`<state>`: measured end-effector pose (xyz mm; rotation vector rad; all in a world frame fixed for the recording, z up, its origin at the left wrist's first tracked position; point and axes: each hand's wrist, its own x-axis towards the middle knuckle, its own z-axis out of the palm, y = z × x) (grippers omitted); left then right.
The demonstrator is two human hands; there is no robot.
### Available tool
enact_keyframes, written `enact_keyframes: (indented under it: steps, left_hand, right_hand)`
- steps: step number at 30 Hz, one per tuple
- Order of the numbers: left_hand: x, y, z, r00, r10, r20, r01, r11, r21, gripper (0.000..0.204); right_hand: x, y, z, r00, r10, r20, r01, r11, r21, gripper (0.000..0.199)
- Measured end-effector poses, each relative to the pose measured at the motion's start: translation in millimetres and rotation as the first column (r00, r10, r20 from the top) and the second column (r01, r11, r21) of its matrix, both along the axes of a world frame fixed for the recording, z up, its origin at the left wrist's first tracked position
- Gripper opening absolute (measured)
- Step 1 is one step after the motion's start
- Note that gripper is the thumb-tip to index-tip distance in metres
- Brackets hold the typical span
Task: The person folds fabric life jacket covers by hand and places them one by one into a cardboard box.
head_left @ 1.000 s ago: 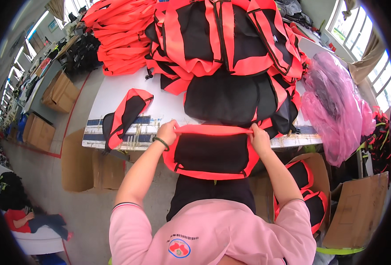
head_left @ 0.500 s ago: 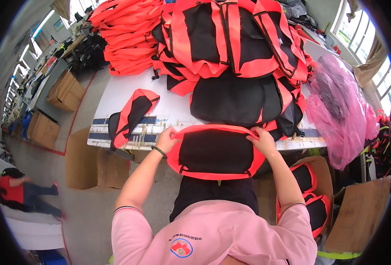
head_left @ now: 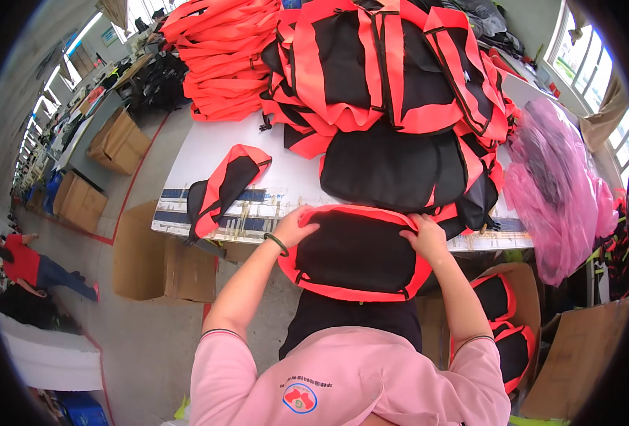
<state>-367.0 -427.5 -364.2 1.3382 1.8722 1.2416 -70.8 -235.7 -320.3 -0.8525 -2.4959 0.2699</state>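
Stretched between my two hands at the table's front edge is a fabric bag piece (head_left: 357, 250), a black panel with a bright coral-red border. My left hand (head_left: 296, 226) pinches its upper left corner, thumb lying on the front. At the upper right corner my right hand (head_left: 426, 236) grips it the same way, fingers behind the border. Just beyond lies a larger black panel (head_left: 392, 169) at the foot of a heap of red and black bag pieces (head_left: 343, 67). A smaller folded red and black piece (head_left: 225, 186) rests on the table to the left.
A stack of red pieces (head_left: 222, 60) stands on the white table (head_left: 179, 160) at far left. Pink plastic film (head_left: 559, 192) hangs over its right end. Cardboard boxes (head_left: 140, 259) stand below left; another box (head_left: 524, 284) at right holds similar pieces. A person in red (head_left: 26, 259) is at far left.
My thumbs have moved inward over the black panel, and the piece's top edge now curls. The whole view has shifted slightly, and the person at far left has changed posture.
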Motion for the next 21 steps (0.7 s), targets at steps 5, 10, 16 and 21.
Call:
enact_keyframes:
  steps: [5, 10, 16, 21]
  left_hand:
    - [11, 15, -4, 0.939, 0.214, -0.268, -0.244, 0.966, -0.085, 0.031]
    - [3, 15, -3, 0.857, 0.246, -0.453, -0.356, 0.918, -0.174, 0.015]
    - [-9, 9, -13, 0.868, 0.167, -0.467, -0.330, 0.897, -0.293, 0.018]
    - [-20, -41, -19, 0.967, 0.057, -0.247, -0.107, 0.976, -0.191, 0.020]
  right_hand:
    - [-12, 6, -14, 0.990, -0.045, 0.134, 0.035, 0.997, 0.073, 0.033]
    - [-11, 20, -39, 0.993, -0.090, 0.081, 0.084, 0.993, 0.080, 0.021]
    - [-18, 24, -39, 0.968, -0.116, 0.222, 0.107, 0.993, 0.055, 0.020]
    - [25, 10, -15, 0.948, 0.017, 0.319, 0.021, 0.993, -0.118, 0.033]
